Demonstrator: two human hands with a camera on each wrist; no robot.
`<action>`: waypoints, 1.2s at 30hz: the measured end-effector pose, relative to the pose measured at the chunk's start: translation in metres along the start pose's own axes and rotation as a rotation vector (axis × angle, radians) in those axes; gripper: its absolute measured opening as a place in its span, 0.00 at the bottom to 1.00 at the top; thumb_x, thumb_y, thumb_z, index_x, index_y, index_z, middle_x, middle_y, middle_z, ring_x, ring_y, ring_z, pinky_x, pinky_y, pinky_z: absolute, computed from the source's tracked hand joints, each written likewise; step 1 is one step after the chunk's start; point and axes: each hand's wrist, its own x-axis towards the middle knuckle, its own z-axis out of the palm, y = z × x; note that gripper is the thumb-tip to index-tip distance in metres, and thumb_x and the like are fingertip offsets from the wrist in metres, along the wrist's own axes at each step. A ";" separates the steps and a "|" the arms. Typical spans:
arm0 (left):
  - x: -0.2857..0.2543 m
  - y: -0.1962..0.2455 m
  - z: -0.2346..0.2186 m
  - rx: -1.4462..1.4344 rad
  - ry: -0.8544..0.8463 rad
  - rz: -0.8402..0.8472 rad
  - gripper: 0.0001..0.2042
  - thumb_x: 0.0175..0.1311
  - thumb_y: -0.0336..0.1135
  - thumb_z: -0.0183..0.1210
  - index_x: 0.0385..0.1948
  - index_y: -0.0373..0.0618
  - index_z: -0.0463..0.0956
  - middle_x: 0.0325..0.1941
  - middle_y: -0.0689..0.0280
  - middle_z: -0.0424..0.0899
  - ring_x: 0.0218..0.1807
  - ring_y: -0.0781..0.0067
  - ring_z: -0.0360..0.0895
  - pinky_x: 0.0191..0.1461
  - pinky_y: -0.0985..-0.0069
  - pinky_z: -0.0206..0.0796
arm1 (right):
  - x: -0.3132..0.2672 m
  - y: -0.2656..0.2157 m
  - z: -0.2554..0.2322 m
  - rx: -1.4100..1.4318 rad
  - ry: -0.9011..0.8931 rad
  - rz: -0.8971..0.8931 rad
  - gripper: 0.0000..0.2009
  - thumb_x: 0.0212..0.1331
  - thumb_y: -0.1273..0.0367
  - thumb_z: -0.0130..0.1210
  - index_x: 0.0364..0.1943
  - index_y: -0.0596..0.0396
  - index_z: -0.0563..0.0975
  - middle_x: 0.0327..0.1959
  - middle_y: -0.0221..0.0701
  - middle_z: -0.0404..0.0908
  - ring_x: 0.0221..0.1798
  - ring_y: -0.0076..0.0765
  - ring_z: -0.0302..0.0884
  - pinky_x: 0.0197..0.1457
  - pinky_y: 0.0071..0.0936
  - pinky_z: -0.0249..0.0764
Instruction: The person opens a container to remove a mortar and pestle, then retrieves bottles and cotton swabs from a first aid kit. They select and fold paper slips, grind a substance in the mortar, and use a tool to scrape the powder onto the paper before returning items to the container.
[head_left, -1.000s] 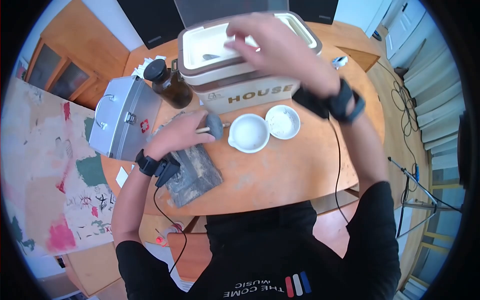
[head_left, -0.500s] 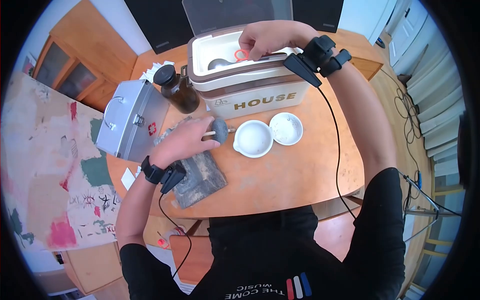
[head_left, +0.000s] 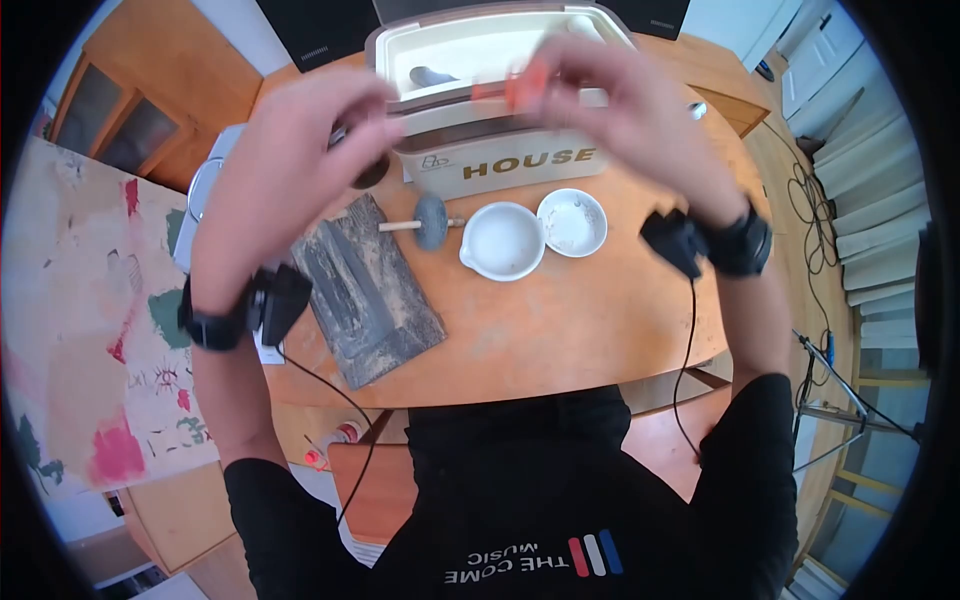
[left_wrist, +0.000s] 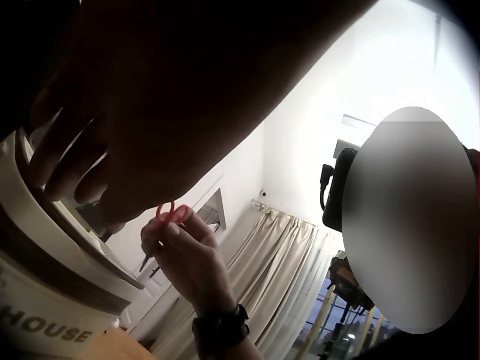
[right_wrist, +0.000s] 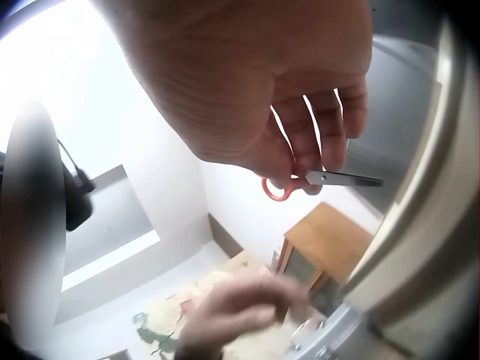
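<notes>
My right hand is raised over the front rim of the cream storage box marked HOUSE. It pinches a pair of scissors by the orange-red handles; in the right wrist view the metal blades of the scissors point toward the box. My left hand is lifted at the box's left corner, blurred, with relaxed fingers and nothing in them. Below it, a grey stone wheel on a wooden rod lies beside the dark rectangular slab. A spoon-like metal piece lies inside the box.
Two white bowls stand side by side before the box, one spouted and one smaller with residue. Behind my left hand are a dark bottle and a silver case, both partly hidden. Cables trail from both wrists.
My left hand has let go of the stone wheel and risen toward the box. My right hand has drawn the scissors up out of the box and toward my body.
</notes>
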 end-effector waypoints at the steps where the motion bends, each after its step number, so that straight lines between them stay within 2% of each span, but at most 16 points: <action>1: 0.010 -0.008 0.002 0.016 0.047 0.057 0.13 0.70 0.39 0.61 0.47 0.39 0.80 0.39 0.59 0.84 0.42 0.64 0.82 0.48 0.71 0.72 | -0.017 -0.002 0.019 -0.029 -0.038 -0.027 0.04 0.62 0.72 0.64 0.38 0.57 0.83 0.38 0.31 0.85 0.43 0.31 0.82 0.46 0.28 0.76; 2: 0.020 -0.015 0.003 0.035 0.090 0.119 0.13 0.72 0.39 0.60 0.49 0.39 0.80 0.42 0.62 0.85 0.44 0.68 0.82 0.50 0.74 0.72 | -0.032 0.006 0.040 -0.057 -0.070 -0.053 0.05 0.61 0.73 0.65 0.38 0.58 0.83 0.37 0.33 0.85 0.43 0.36 0.83 0.46 0.30 0.75; 5: 0.053 -0.029 0.018 0.074 0.080 0.215 0.16 0.74 0.42 0.58 0.51 0.39 0.80 0.45 0.60 0.86 0.47 0.66 0.82 0.54 0.71 0.72 | -0.056 0.047 0.083 -0.160 -0.106 -0.101 0.04 0.58 0.75 0.64 0.36 0.60 0.81 0.36 0.39 0.83 0.40 0.45 0.81 0.43 0.34 0.75; 7: 0.069 -0.031 0.031 0.041 0.001 0.151 0.17 0.74 0.45 0.56 0.52 0.39 0.80 0.47 0.59 0.86 0.49 0.63 0.82 0.56 0.70 0.71 | -0.064 0.059 0.089 -0.212 -0.088 -0.117 0.04 0.58 0.75 0.64 0.35 0.61 0.81 0.34 0.40 0.83 0.38 0.47 0.80 0.41 0.36 0.75; 12: 0.094 -0.029 0.059 0.044 -0.209 0.060 0.23 0.76 0.52 0.54 0.53 0.38 0.80 0.50 0.52 0.85 0.51 0.56 0.81 0.58 0.68 0.71 | -0.096 0.069 0.053 -0.302 0.015 0.191 0.05 0.59 0.75 0.63 0.35 0.62 0.80 0.27 0.42 0.81 0.30 0.47 0.78 0.36 0.38 0.74; 15: 0.094 -0.017 0.057 0.063 -0.257 0.053 0.24 0.76 0.53 0.54 0.50 0.35 0.80 0.45 0.53 0.83 0.48 0.59 0.80 0.55 0.67 0.71 | -0.134 0.105 0.014 -0.426 0.043 0.378 0.06 0.61 0.73 0.61 0.35 0.63 0.79 0.24 0.42 0.79 0.27 0.44 0.77 0.34 0.38 0.73; 17: 0.096 -0.027 0.064 0.025 -0.220 0.094 0.25 0.76 0.54 0.54 0.45 0.35 0.80 0.39 0.57 0.81 0.43 0.65 0.78 0.51 0.69 0.71 | -0.158 0.128 -0.022 -0.467 0.064 0.585 0.08 0.60 0.69 0.62 0.36 0.60 0.80 0.29 0.45 0.83 0.31 0.50 0.82 0.37 0.39 0.76; 20: 0.102 -0.021 0.056 0.013 -0.346 -0.027 0.25 0.75 0.55 0.55 0.43 0.34 0.80 0.35 0.60 0.81 0.40 0.70 0.77 0.48 0.71 0.71 | -0.218 0.185 -0.086 -0.500 0.244 0.677 0.09 0.57 0.69 0.65 0.36 0.59 0.80 0.29 0.40 0.83 0.31 0.41 0.81 0.36 0.35 0.76; 21: 0.103 -0.027 0.059 -0.040 -0.324 -0.014 0.25 0.75 0.55 0.56 0.42 0.34 0.81 0.34 0.61 0.82 0.39 0.72 0.77 0.47 0.72 0.71 | -0.241 0.205 -0.109 -0.528 0.306 0.690 0.10 0.55 0.69 0.66 0.36 0.59 0.80 0.29 0.39 0.83 0.31 0.39 0.81 0.36 0.35 0.76; 22: 0.105 -0.031 0.062 -0.074 -0.314 0.005 0.26 0.74 0.57 0.56 0.41 0.34 0.81 0.33 0.60 0.83 0.37 0.70 0.78 0.46 0.71 0.72 | -0.258 0.210 -0.129 -0.638 0.297 0.710 0.11 0.52 0.70 0.68 0.37 0.59 0.80 0.28 0.36 0.82 0.32 0.35 0.81 0.35 0.33 0.75; 24: 0.108 -0.037 0.064 -0.145 -0.297 0.040 0.29 0.72 0.59 0.57 0.40 0.33 0.83 0.31 0.56 0.85 0.35 0.65 0.80 0.42 0.68 0.73 | -0.302 0.245 -0.165 -0.476 0.370 0.812 0.11 0.55 0.69 0.67 0.37 0.61 0.80 0.26 0.29 0.80 0.31 0.27 0.79 0.34 0.28 0.74; 26: 0.108 -0.038 0.064 -0.115 -0.304 0.030 0.28 0.74 0.58 0.55 0.39 0.35 0.84 0.31 0.57 0.84 0.35 0.67 0.79 0.43 0.68 0.72 | -0.312 0.234 -0.170 -0.230 0.479 0.982 0.10 0.56 0.69 0.66 0.37 0.61 0.80 0.25 0.26 0.80 0.27 0.22 0.77 0.31 0.23 0.72; 29: 0.117 -0.044 0.063 -0.121 -0.374 -0.018 0.27 0.75 0.57 0.54 0.40 0.35 0.84 0.32 0.59 0.84 0.35 0.68 0.78 0.44 0.69 0.72 | -0.322 0.229 -0.167 -0.108 0.566 0.948 0.10 0.57 0.69 0.66 0.37 0.60 0.80 0.25 0.25 0.80 0.25 0.20 0.75 0.29 0.20 0.71; 31: 0.119 -0.043 0.060 -0.143 -0.385 -0.038 0.26 0.75 0.55 0.54 0.40 0.35 0.83 0.31 0.60 0.83 0.35 0.70 0.77 0.44 0.70 0.71 | -0.326 0.234 -0.170 -0.236 0.521 0.953 0.10 0.57 0.69 0.66 0.37 0.60 0.80 0.25 0.25 0.81 0.25 0.21 0.77 0.29 0.21 0.72; 34: 0.118 -0.033 0.051 -0.149 -0.419 -0.090 0.20 0.77 0.48 0.54 0.45 0.37 0.81 0.41 0.64 0.85 0.44 0.74 0.78 0.52 0.73 0.70 | -0.334 0.242 -0.172 -0.374 0.488 0.939 0.11 0.57 0.68 0.66 0.38 0.61 0.80 0.25 0.28 0.82 0.26 0.23 0.80 0.30 0.23 0.73; 36: 0.116 -0.041 0.059 -0.271 -0.341 -0.017 0.20 0.76 0.47 0.56 0.44 0.35 0.82 0.37 0.64 0.85 0.40 0.74 0.78 0.47 0.72 0.70 | -0.335 0.241 -0.172 -0.418 0.467 0.947 0.11 0.58 0.67 0.66 0.38 0.62 0.81 0.26 0.31 0.84 0.27 0.24 0.81 0.30 0.24 0.74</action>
